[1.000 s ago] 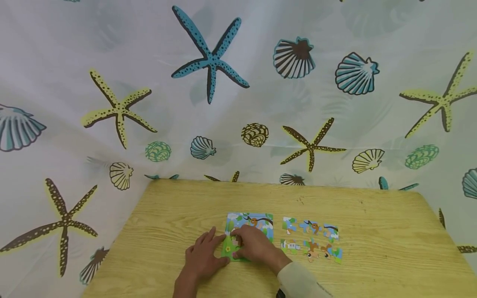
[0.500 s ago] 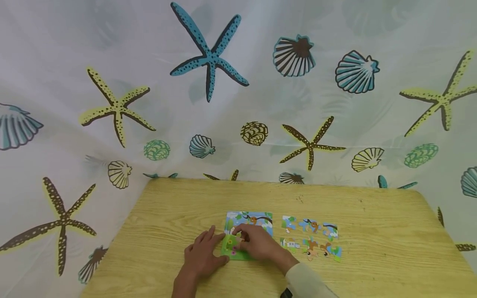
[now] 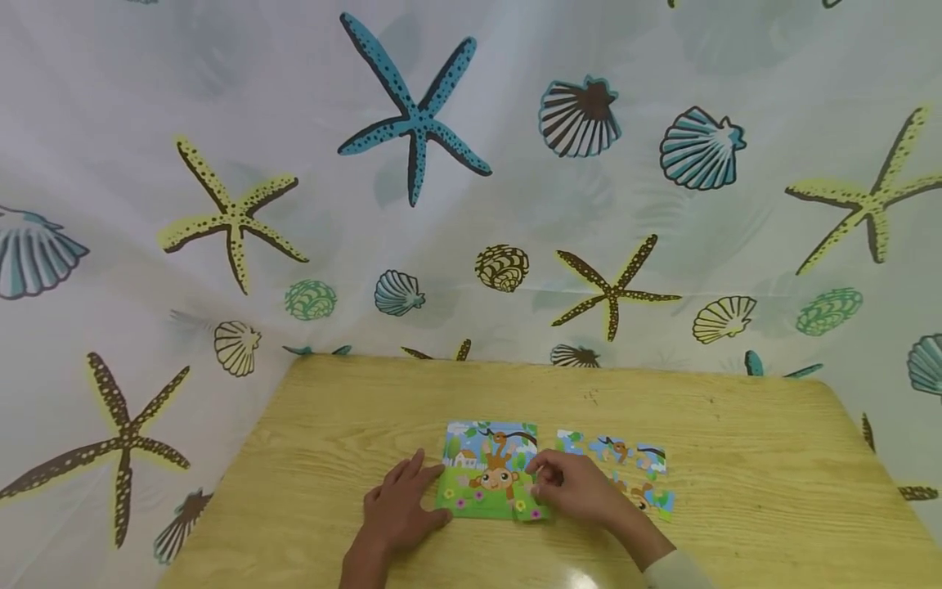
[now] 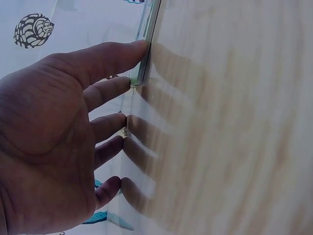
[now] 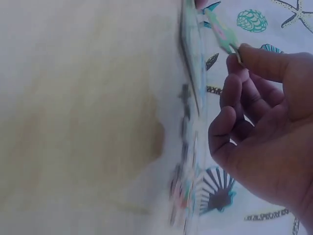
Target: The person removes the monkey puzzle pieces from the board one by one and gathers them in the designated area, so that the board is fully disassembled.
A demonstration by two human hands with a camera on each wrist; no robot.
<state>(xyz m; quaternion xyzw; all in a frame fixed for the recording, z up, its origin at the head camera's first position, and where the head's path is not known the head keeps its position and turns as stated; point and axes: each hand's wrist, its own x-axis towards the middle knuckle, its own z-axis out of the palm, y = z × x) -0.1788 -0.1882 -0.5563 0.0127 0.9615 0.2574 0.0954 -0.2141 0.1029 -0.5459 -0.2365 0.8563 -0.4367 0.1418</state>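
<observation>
A square jigsaw puzzle board (image 3: 482, 495) with a cartoon monkey, a house and flowers lies flat on the table. My left hand (image 3: 401, 501) rests at its left side, fingers spread and fairly straight; in the left wrist view the thumb (image 4: 132, 51) and index fingertip meet the board's edge. At the board's right edge is my right hand (image 3: 577, 488). It pinches a green puzzle piece (image 5: 222, 32) with a pink flower between thumb and index finger, held up off the table in the right wrist view. The other fingers curl loosely.
Loose puzzle pieces (image 3: 613, 448) lie in two rows right of the board, the nearer row partly behind my right hand. The wood-grain table (image 3: 353, 409) is backed by a white curtain (image 3: 309, 98) printed with starfish and shells.
My right hand has moved from over the board's lower left to its right edge, uncovering the monkey picture, and carries a green piece. My left hand stays put.
</observation>
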